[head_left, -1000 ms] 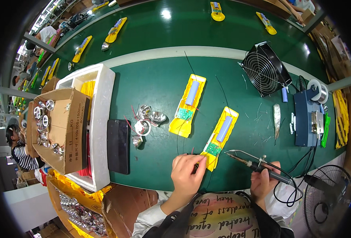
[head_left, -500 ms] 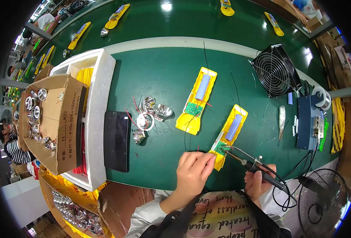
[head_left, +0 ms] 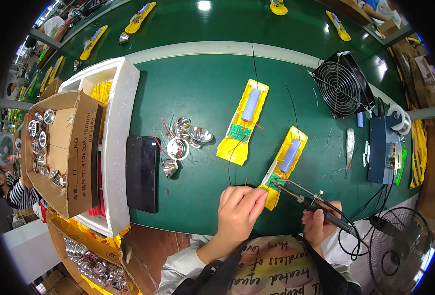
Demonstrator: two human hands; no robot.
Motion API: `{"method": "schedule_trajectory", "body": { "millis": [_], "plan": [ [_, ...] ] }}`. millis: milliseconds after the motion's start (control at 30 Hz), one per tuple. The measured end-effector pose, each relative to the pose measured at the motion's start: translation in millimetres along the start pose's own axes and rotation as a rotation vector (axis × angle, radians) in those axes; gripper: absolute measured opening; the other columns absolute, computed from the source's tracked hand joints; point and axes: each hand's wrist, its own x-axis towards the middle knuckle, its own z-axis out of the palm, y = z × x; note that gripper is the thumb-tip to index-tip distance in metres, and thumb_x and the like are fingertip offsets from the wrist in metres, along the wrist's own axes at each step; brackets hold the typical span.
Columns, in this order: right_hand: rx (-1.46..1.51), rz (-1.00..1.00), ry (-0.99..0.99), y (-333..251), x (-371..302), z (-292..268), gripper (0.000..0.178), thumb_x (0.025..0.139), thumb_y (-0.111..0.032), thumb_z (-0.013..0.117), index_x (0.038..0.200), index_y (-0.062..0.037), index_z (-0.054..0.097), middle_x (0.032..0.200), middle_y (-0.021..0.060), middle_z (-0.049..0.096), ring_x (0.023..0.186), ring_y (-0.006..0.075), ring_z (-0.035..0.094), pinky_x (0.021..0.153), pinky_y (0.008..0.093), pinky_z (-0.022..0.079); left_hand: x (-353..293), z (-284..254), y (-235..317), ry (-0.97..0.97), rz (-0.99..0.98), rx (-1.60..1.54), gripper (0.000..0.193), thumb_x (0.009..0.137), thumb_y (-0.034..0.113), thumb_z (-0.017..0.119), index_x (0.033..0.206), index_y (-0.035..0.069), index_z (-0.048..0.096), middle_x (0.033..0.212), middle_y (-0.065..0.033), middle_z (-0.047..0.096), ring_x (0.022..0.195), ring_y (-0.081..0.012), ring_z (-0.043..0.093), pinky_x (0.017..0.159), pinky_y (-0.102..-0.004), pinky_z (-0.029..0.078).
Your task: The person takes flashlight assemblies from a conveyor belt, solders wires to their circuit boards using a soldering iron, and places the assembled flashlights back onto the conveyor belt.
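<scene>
My right hand (head_left: 319,225) is closed around the dark handle of a soldering iron (head_left: 333,219), which has a thin metal feed tube clamped along it. Its tip touches or hovers just over the green circuit board (head_left: 275,182) in a yellow plastic housing (head_left: 271,200). A blue cylindrical battery (head_left: 290,156) lies in the same housing. My left hand (head_left: 239,209) pinches at the housing's lower left edge; what sits between the fingertips is hidden. A red wire end pokes up beside those fingers. Left of this unit lies a second yellow housing (head_left: 232,153) with its own board and battery.
Several shiny reflector cups (head_left: 182,127) with red wires lie left of centre, beside a black phone (head_left: 144,174). A white foam box (head_left: 124,147) bears a carton (head_left: 82,162) of reflectors. At right stand a black fan (head_left: 343,84), a blue-grey soldering station (head_left: 378,152) and a solder spool (head_left: 398,122).
The view has shifted slightly. Both hands and the soldering iron stay nearly in place at the board. At far left, a person in a striped shirt has moved lower.
</scene>
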Motion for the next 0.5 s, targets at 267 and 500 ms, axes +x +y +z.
{"method": "schedule_trajectory", "body": {
  "millis": [267,500],
  "plan": [
    [-0.005,0.005,-0.004,-2.6,-0.2,0.7,0.025,0.076,-0.013,0.055,0.086,-0.0001,0.036,0.064,0.0127,0.05,0.044,0.0126,0.048,0.042,0.021,0.041,0.6,0.3,1.2,0.012,0.001,-0.005,0.014,0.062,0.0,0.066,0.074,0.004,0.061,0.067,-0.0041,0.054,0.061,-0.0196,0.05,0.054,-0.0276,0.041],
    [-0.01,-0.044,-0.015,0.3,0.5,-0.2,0.026,0.076,-0.014,0.056,0.085,-0.0003,0.037,0.062,0.0123,0.05,0.045,0.0125,0.048,0.042,0.0211,0.041,0.3,0.8,1.6,0.033,-0.009,-0.009,0.014,0.061,0.001,0.066,0.073,0.004,0.061,0.067,-0.004,0.055,0.06,-0.0191,0.05,0.054,-0.0274,0.042]
  ]
}}
